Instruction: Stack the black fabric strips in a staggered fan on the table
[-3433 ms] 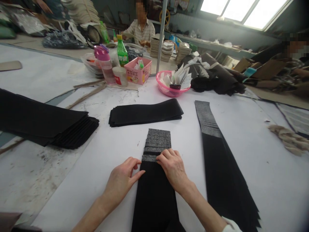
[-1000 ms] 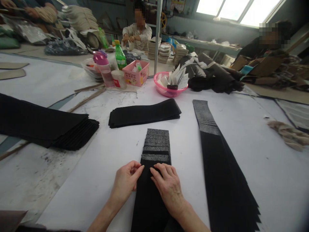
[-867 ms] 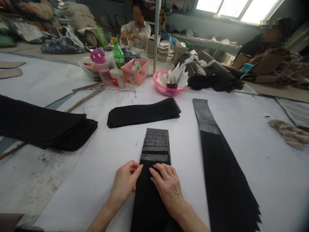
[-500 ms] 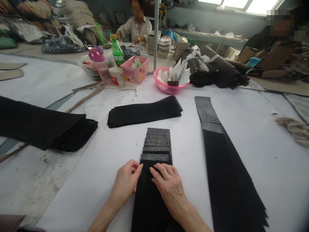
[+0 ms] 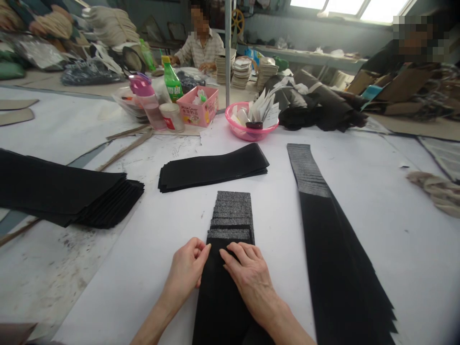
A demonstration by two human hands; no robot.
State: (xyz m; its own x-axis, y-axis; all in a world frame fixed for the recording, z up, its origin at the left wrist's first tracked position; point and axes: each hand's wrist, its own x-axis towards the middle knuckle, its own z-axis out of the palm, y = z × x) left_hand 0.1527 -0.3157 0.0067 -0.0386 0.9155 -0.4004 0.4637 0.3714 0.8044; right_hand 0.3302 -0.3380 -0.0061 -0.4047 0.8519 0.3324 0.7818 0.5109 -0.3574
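At the left edge of the middle stack of black strips (image 5: pixel 219 302), your left hand (image 5: pixel 187 263) holds thumb and forefinger nearly together; I cannot tell whether they grip a layer. Your right hand (image 5: pixel 249 273) rests on its top, fingers loosely bent and apart, just short of its grey bands (image 5: pixel 232 208). It lies on the white sheet (image 5: pixel 143 268). You seem to be evening the top strip; the next move calls for light fingertips and parallel edges.
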